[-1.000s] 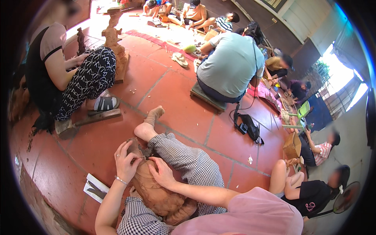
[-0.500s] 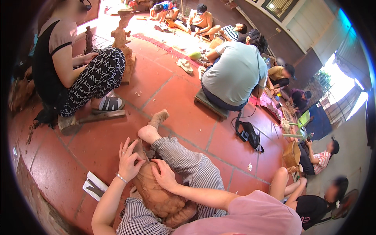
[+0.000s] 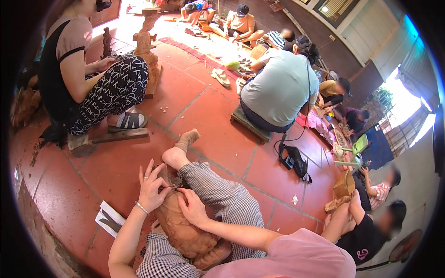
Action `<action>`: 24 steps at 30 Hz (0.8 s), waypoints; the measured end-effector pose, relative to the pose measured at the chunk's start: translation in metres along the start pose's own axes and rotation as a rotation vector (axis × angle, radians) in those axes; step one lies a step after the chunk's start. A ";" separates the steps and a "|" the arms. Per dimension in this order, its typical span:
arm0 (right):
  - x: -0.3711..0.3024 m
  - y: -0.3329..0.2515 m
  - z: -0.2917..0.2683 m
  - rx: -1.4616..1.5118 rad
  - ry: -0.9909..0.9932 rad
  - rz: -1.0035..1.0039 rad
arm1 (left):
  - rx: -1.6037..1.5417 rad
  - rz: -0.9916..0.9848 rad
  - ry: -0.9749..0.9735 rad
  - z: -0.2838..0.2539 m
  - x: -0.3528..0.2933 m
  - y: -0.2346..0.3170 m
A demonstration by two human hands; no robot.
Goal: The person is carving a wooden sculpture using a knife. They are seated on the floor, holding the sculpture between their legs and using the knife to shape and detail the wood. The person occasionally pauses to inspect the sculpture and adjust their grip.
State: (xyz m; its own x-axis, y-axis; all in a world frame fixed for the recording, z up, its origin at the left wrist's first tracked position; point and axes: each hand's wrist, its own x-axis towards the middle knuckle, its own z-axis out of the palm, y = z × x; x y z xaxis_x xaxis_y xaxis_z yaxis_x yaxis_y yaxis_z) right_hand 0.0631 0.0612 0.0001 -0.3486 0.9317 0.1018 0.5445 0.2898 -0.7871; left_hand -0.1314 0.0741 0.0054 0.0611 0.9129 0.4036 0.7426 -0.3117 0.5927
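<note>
A brown carved wooden piece [image 3: 187, 234] with a rounded, bulging lower end lies in my lap between my legs. Over its narrow upper end, my left hand [image 3: 152, 187] pinches with thumb and forefinger while the other fingers stick up. My right hand [image 3: 193, 208] rests against the carving's upper right side, its fingertips curled close to the left ones. Between the two hands shows a small, light brown strip-like bit, too small to name. The undersides of my right fingers are hidden.
A white sheet with dark pieces [image 3: 110, 218] lies on red floor tiles at my left. A person on a low wooden stool [image 3: 79, 141] sits front left, near a tall carving [image 3: 146, 44]. Ahead are another seated person [image 3: 280, 88] and a black bag [image 3: 295, 162]. Several people sit farther off.
My hands stay at the carving's upper end with only slight shifts. At the right, the person in black has moved, and a wooden piece now shows by their legs.
</note>
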 end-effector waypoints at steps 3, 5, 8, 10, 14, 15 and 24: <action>0.000 -0.001 0.006 0.003 0.015 -0.020 | 0.076 0.000 -0.020 0.003 0.012 0.007; 0.003 -0.001 0.007 0.020 0.020 -0.022 | 0.185 -0.009 -0.054 0.013 0.021 0.011; 0.002 0.003 0.005 0.047 0.010 -0.024 | 0.212 0.028 -0.028 0.011 0.014 0.013; 0.001 0.002 0.003 0.043 0.036 -0.038 | 0.171 -0.020 -0.069 -0.006 0.004 0.016; 0.000 0.002 0.007 -0.003 0.070 -0.065 | 0.124 -0.027 -0.074 -0.010 0.002 0.013; 0.001 0.002 0.008 0.008 0.057 -0.055 | 0.167 0.049 -0.056 -0.006 0.008 0.012; 0.003 0.002 0.001 0.039 0.055 -0.053 | 0.119 -0.005 -0.072 -0.010 0.006 0.015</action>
State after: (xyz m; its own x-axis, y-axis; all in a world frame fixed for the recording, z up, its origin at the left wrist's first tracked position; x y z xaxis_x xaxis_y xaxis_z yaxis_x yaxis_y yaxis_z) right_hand 0.0629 0.0640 -0.0018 -0.3327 0.9264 0.1763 0.4958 0.3308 -0.8030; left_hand -0.1260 0.0718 0.0235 0.1019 0.9323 0.3470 0.8166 -0.2776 0.5061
